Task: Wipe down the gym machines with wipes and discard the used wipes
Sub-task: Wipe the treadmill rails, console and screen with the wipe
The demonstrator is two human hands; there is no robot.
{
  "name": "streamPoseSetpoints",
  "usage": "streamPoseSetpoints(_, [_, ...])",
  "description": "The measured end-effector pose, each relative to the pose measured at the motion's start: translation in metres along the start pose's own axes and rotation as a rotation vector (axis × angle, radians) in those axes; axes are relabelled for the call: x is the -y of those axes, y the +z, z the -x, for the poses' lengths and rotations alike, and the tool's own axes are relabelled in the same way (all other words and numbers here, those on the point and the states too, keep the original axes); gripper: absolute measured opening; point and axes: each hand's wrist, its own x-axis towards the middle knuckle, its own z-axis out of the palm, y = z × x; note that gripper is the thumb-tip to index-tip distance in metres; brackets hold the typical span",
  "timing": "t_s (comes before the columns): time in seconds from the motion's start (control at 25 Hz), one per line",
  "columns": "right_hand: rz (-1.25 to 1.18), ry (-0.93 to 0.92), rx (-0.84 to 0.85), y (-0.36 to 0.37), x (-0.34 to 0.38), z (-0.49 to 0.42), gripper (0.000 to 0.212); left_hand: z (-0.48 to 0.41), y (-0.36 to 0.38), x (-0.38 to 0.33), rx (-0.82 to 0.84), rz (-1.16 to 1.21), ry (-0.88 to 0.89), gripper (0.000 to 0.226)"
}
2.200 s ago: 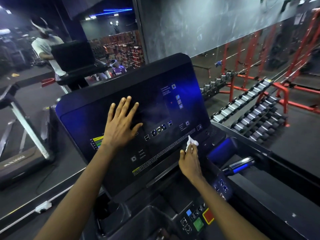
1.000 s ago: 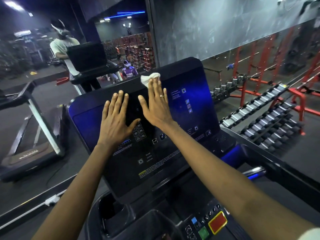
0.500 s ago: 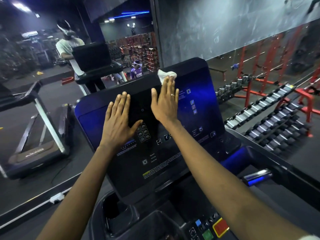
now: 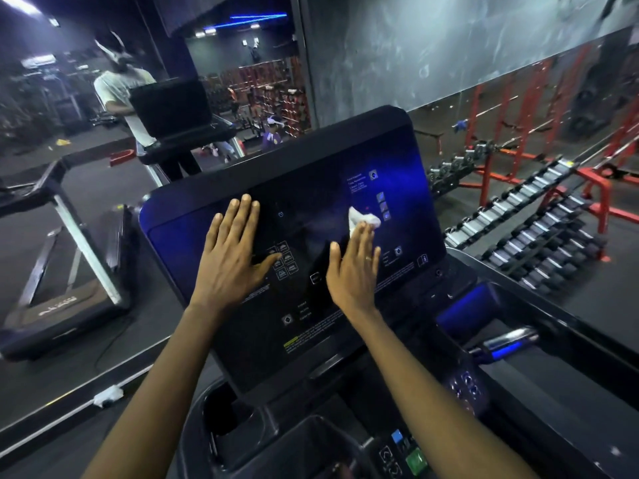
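Two hands showing, left hand and right hand, one wipe, one treadmill console, perhaps two dumbbell racks

The left forearm and right forearm are bare; a thin ring circles one right hand finger.

- Dumbbell racks at the right of the frame, sloped, loaded with rows of dark dumbbells with silvery ends.
- Red steel frames in the upper right, just behind the racks.
- Grey mottled wall across the top, right of centre.
- Mirror filling the left side, reflecting a person in a white shirt in the upper left.
- Blue light strips at the top centre.
- Small white object in the lower left, too blurred to identify.
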Motion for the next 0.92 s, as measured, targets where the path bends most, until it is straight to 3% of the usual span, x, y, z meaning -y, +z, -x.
streamPoseSetpoints(0.12, [0.015,0.094,0.056,0.008,-0.021,0.031,0.078,0.008,0.008,-0.008,0.022,0.009,0.028,0.094])
streamPoseSetpoints(0.32, [0.16,-0.129,0.108,0.008,-0.056,0.06,0.075,0.025,0.025,-0.026,0.067,0.009,0.099,0.097])
streamPoseSetpoints(0.48, [0.109,0.245,0.174,0.004,-0.075,0.067,0.079,0.027,0.026,-0.027,0.07,0.024,0.09,0.095])
streamPoseSetpoints(0.56, [0.119,0.29,0.241,0.004,-0.074,0.081,0.081,0.028,0.027,-0.026,0.061,0.028,0.085,0.095])
streamPoseSetpoints(0.72, [0.182,0.174,0.346,0.008,-0.08,0.113,0.085,0.029,0.027,-0.029,0.047,0.057,0.069,0.094])
streamPoseSetpoints(0.84, [0.186,0.096,0.323,0.007,-0.084,0.121,0.083,0.031,0.024,-0.027,0.048,0.091,0.045,0.092])
streamPoseSetpoints(0.92, [0.211,-0.1,0.328,0.008,-0.084,0.131,0.083,0.037,0.022,-0.025,0.042,0.108,0.011,0.089])
